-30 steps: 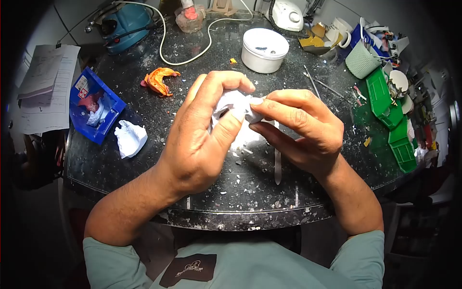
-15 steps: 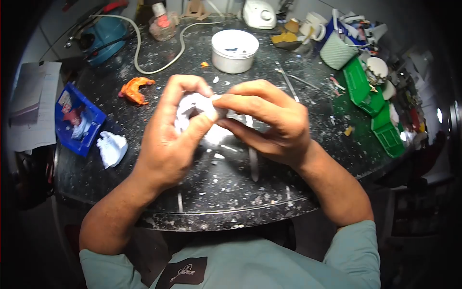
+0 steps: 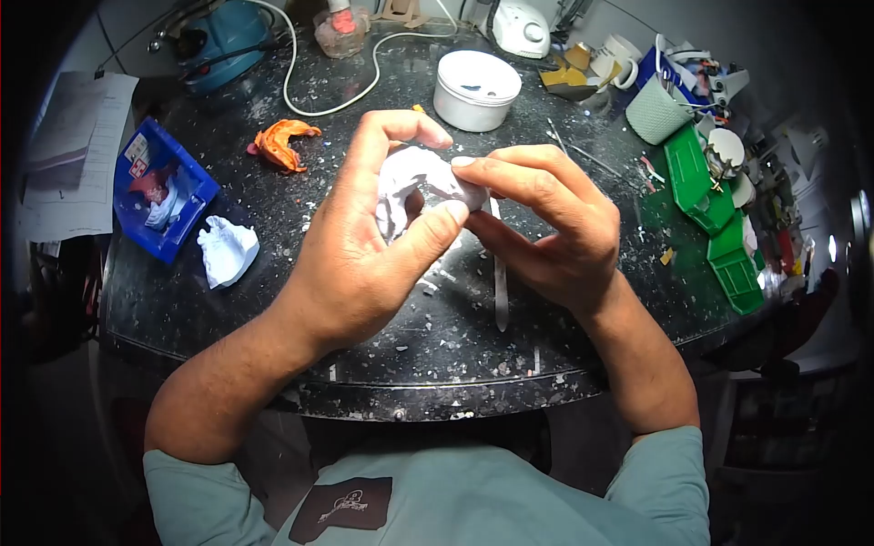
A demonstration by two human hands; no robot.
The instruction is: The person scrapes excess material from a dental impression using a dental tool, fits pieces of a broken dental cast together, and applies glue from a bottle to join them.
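A white, horseshoe-shaped dental cast (image 3: 411, 166) is held up over the black worktop between both hands. My left hand (image 3: 360, 259) curves round its left side, thumb pressed on the lower right part and forefinger arched over the top. At its right end, my right hand (image 3: 560, 223) pinches the edge between thumb and fingertips. A flat metal spatula (image 3: 501, 287) lies beneath, between the hands. White scraps are scattered under the cast. Left of my left hand sit another white dental cast (image 3: 228, 253) and an orange dental impression (image 3: 284, 144).
A blue tray (image 3: 205, 196) with pieces inside stands at left, beside papers (image 3: 86, 155). Behind the hands is a white tub (image 3: 473, 107). Green trays (image 3: 736, 273), a woven basket (image 3: 657, 111) and a mug (image 3: 624, 64) crowd the right. A pale hose (image 3: 293, 68) curls at the back.
The view has shifted, so the worktop things appear farther right. The cast is turned to show more of its arch, and my left thumb presses on its lower right part.
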